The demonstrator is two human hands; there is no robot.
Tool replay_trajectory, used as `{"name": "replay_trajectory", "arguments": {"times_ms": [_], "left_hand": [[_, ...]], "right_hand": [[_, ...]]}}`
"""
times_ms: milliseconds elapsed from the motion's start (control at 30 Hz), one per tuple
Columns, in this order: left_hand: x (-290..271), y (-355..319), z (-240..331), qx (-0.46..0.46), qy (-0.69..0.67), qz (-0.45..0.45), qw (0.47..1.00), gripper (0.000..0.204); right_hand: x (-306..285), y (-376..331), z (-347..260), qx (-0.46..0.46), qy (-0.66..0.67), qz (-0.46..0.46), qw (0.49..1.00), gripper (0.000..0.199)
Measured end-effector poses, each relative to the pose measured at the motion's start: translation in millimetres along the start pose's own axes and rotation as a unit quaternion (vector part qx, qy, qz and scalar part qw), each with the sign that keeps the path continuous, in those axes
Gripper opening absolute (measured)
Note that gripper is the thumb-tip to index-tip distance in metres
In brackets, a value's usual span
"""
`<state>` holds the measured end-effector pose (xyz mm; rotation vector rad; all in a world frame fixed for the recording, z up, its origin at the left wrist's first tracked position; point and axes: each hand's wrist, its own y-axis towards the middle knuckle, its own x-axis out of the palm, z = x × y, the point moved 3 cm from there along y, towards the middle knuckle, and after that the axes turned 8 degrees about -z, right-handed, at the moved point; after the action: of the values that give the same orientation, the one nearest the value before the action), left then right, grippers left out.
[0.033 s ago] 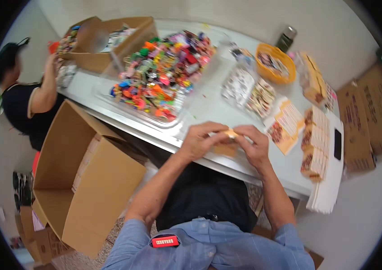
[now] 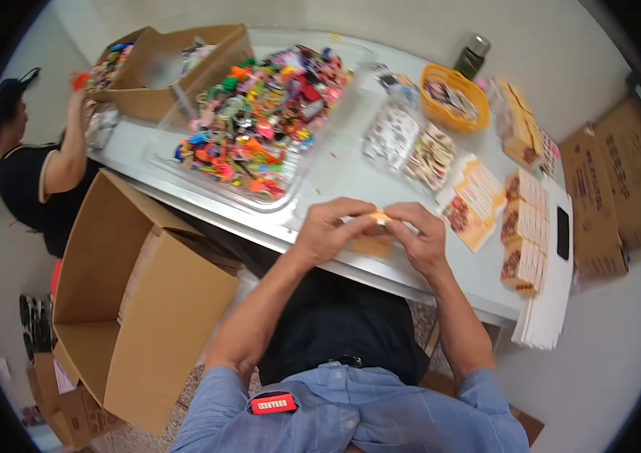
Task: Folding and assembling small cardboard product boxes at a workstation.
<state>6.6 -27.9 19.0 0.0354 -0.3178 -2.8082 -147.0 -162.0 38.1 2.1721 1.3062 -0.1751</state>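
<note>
Over the table's near edge, both of my hands pinch the top of a small orange paper packet (image 2: 371,246). My left hand (image 2: 329,230) grips its left side with thumb and forefinger. Opposite it, my right hand (image 2: 419,238) holds the right side, and the fingertips almost meet. The packet's lower part hangs below my fingers; its contents cannot be made out. Just right of my right hand lies a flat orange-and-white printed sheet (image 2: 474,202). Further right stand rows of printed orange-and-white packs (image 2: 524,230).
A clear tray (image 2: 279,202) of colourful trinkets stands left of centre. Clear bags (image 2: 391,134), a yellow basket (image 2: 455,98) and a dark green bottle (image 2: 473,57) are farther back. An open carton (image 2: 169,325) stands at my left; a co-worker (image 2: 33,162) is beyond it. A black phone (image 2: 563,238) lies far right.
The whole view has shifted slightly, so things on the table appear a little further left and higher. Both hands keep the same pinch on the packet.
</note>
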Motion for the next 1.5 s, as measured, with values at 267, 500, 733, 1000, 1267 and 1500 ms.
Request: {"name": "replay_trajectory", "arguments": {"times_ms": [267,500,733,1000,1267,1500], "left_hand": [[2,14,-3,0.021,0.080,-0.024,0.996,0.018],[2,9,5,0.039,0.084,-0.058,0.994,0.019],[6,7,4,0.144,0.206,-0.064,0.966,0.021],[3,-25,-18,-0.046,0.074,0.095,0.992,0.047],[-2,-15,2,-0.203,-0.207,0.017,0.957,0.040],[-10,-17,-13,-0.067,-0.048,0.118,0.990,0.038]], "right_hand": [[-7,-6,12,0.042,0.038,0.018,0.998,0.013],[-6,-10,12,-0.036,0.014,0.020,0.999,0.017],[-8,-14,13,-0.090,-0.020,-0.011,0.996,0.027],[-14,-18,-15,-0.018,-0.059,-0.002,0.998,0.037],[8,-21,-50,-0.258,-0.205,-0.032,0.944,0.043],[23,-33,-28,-0.220,-0.224,-0.127,0.941,0.030]]}}
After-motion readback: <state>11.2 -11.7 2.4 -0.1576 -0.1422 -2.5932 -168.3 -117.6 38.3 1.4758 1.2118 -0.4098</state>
